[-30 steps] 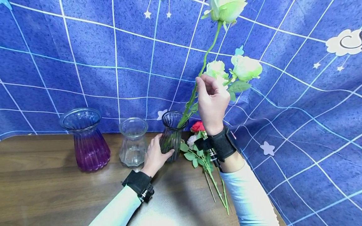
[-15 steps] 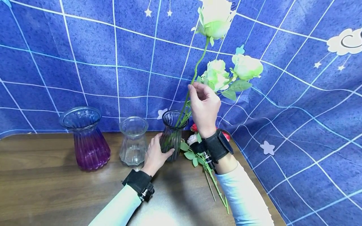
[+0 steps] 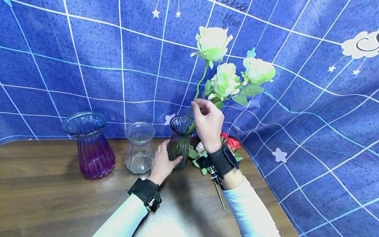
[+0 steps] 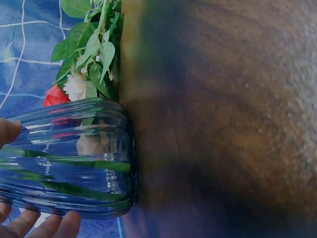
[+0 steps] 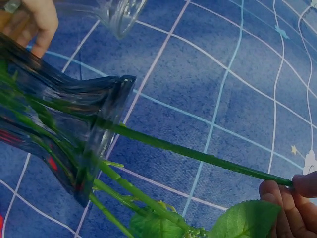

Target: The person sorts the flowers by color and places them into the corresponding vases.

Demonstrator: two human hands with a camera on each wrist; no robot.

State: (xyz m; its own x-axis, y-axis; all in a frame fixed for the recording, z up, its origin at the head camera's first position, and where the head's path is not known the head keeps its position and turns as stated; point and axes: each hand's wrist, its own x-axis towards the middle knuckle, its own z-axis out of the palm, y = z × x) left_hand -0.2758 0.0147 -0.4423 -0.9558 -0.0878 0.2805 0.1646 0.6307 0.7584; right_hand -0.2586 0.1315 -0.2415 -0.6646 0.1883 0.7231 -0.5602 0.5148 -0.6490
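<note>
My left hand (image 3: 164, 162) grips the lower body of a dark grey ribbed glass vase (image 3: 179, 144), thumb on one side and fingers on the other. Above the vase my right hand (image 3: 208, 121) pinches the green stem of a white-green rose (image 3: 214, 43) between thumb and fingertips. That stem (image 5: 198, 154) runs down through the vase mouth in the right wrist view. Two more white-green roses, one fuller (image 3: 226, 80) and one at the right (image 3: 258, 70), lean out of the same vase. In the left wrist view, stem ends (image 4: 94, 193) show through the glass near its base.
Left of the grey vase stand a clear glass vase (image 3: 140, 148) and a larger blue-purple vase (image 3: 93, 148). Red roses (image 3: 232, 143) and a pale one (image 3: 200, 148) lie on the wooden table (image 3: 59, 204) at the right. A blue curtain (image 3: 88, 65) hangs behind.
My right hand has moved down and left with the rose, and its stem sits deeper in the grey vase. The left hand and the vase have stayed in place.
</note>
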